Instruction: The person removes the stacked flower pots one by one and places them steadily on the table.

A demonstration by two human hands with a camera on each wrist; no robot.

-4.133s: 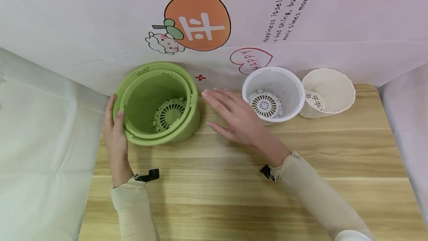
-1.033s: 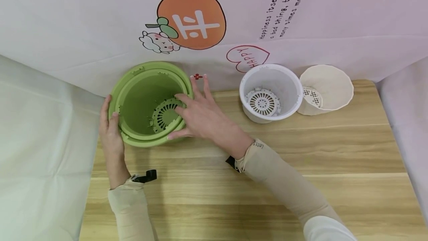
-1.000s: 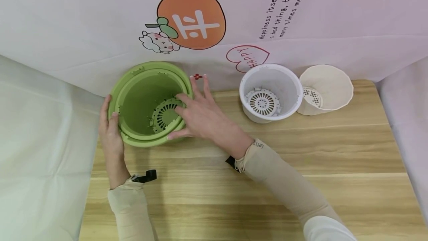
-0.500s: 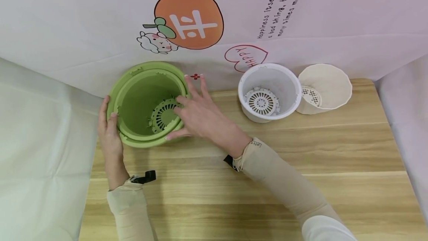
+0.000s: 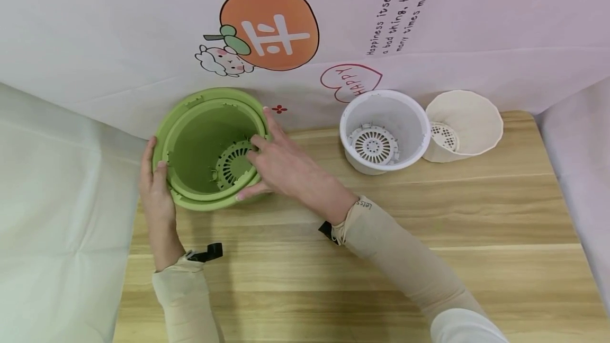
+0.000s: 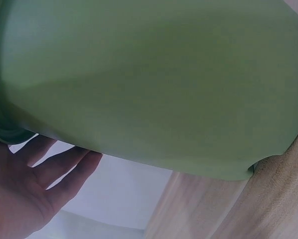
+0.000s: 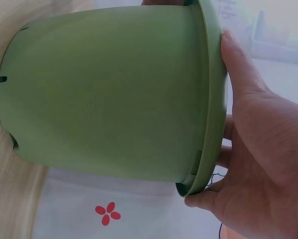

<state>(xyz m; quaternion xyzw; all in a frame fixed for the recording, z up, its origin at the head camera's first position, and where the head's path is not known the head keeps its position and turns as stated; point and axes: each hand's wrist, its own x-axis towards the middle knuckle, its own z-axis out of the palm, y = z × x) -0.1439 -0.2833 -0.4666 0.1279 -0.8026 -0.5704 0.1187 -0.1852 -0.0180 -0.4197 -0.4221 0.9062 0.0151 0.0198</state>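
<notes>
The green pot (image 5: 212,147) stands at the far left of the wooden table (image 5: 476,216), an inner green liner nested inside. The left hand (image 5: 154,184) cups its left rim with fingers nearly straight. The right hand (image 5: 281,165) grips the right rim, fingers curled over the edge. Further right stand a white pot (image 5: 385,131) and a cream pot (image 5: 464,126).

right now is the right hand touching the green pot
Touching. The right wrist view shows the right hand with thumb and fingers curled on the green pot at its rim; the head view agrees.
</notes>
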